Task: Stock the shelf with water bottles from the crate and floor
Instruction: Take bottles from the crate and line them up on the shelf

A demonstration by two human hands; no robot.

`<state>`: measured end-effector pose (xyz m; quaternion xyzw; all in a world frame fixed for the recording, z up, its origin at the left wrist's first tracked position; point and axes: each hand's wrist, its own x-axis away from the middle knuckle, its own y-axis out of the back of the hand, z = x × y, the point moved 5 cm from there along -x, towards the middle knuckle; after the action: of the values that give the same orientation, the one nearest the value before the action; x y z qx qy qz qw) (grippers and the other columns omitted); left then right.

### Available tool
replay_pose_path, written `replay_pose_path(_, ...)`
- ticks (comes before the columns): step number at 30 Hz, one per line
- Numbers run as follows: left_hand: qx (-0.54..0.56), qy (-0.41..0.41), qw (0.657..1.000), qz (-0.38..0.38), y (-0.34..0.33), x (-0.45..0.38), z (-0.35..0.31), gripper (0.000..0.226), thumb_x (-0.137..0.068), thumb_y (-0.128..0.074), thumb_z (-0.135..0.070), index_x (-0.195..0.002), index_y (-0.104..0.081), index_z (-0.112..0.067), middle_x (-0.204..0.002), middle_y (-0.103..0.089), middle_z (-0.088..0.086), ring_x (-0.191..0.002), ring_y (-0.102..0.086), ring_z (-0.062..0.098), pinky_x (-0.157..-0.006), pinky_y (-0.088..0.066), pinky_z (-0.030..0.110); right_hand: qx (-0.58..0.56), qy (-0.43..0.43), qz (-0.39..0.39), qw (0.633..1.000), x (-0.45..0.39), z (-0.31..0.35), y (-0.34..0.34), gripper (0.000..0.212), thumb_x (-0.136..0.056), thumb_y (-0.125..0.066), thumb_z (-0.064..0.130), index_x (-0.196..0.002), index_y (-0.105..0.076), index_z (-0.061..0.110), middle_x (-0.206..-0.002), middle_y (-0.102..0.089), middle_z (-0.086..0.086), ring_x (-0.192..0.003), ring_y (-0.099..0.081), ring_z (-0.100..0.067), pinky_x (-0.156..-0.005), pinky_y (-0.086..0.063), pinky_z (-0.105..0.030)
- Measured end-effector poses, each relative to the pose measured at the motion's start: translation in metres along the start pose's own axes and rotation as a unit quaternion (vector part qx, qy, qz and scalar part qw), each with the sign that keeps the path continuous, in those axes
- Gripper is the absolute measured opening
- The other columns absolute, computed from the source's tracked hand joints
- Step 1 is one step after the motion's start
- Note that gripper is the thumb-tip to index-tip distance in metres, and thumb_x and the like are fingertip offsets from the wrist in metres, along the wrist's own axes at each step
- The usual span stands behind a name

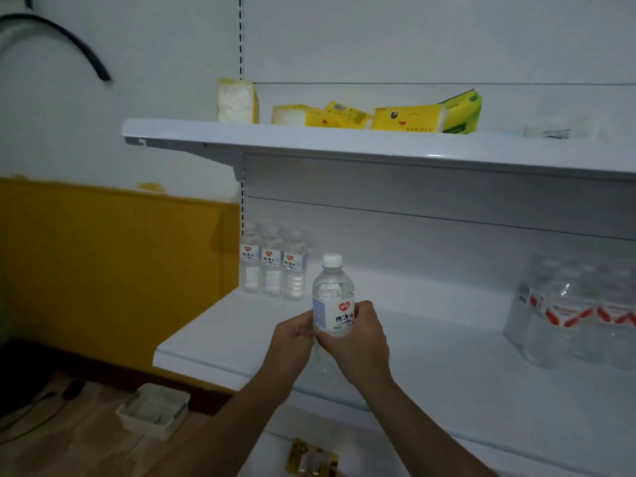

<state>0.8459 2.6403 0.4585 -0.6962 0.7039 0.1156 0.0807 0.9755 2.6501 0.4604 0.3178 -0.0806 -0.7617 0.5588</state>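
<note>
I hold one clear water bottle (333, 297) with a white cap upright in front of the white middle shelf (430, 359). My left hand (292, 335) grips its left side and my right hand (358, 335) wraps around its label from the right. Several matching bottles (272, 266) stand in a tight group at the shelf's back left corner. The crate is not in view.
A shrink-wrapped pack of bottles with red labels (571, 315) sits at the shelf's right. Yellow and green tissue packs (406, 118) lie on the upper shelf (309, 139). A grey tray (153, 411) rests on the wooden floor at lower left. A yellow packet (311, 459) lies below.
</note>
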Motion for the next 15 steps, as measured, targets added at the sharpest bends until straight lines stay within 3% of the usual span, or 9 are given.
replay_pose_path(7,-0.062,-0.007,0.998,-0.003,-0.002,-0.006,0.004,0.036,-0.097,-0.044,-0.003,-0.116,-0.058,-0.031,-0.104,-0.066,-0.015,-0.089,-0.063,-0.012,-0.071,-0.045,0.003,0.012,0.007,0.008,1.000,-0.007,-0.004,-0.002,0.059,-0.067,-0.081,0.053,-0.100,-0.041,0.025,-0.088,-0.051,0.017,-0.076,-0.053,-0.005,-0.057,-0.036,-0.021)
replay_pose_path(10,-0.175,0.000,0.985,0.008,-0.004,-0.015,0.017,0.040,-0.099,-0.042,-0.010,-0.133,-0.050,-0.028,-0.124,-0.059,-0.011,-0.110,-0.054,-0.001,-0.087,-0.036,0.003,0.008,-0.005,0.006,1.000,-0.012,-0.013,-0.005,0.059,-0.067,-0.082,0.052,-0.101,-0.042,0.025,-0.093,-0.056,0.014,-0.080,-0.056,-0.007,-0.060,-0.039,-0.023)
replay_pose_path(13,-0.289,0.002,0.957,0.021,-0.007,-0.018,0.043,0.040,-0.100,-0.042,-0.025,-0.140,-0.041,-0.025,-0.137,-0.053,-0.003,-0.115,-0.048,0.003,-0.089,-0.030,0.000,0.003,-0.011,0.005,1.000,-0.022,-0.023,-0.012,0.062,-0.065,-0.084,0.049,-0.103,-0.043,0.024,-0.097,-0.056,0.011,-0.083,-0.056,-0.009,-0.056,-0.034,-0.017)
replay_pose_path(15,-0.368,0.022,0.928,0.052,-0.012,-0.016,0.066,0.049,-0.100,-0.040,-0.036,-0.146,-0.030,-0.022,-0.148,-0.041,0.000,-0.131,-0.041,0.010,-0.104,-0.025,0.011,0.005,-0.019,-0.007,1.000,-0.033,-0.031,-0.018,0.065,-0.062,-0.087,0.047,-0.102,-0.041,0.023,-0.097,-0.055,0.009,-0.083,-0.056,-0.011,-0.057,-0.036,-0.020)
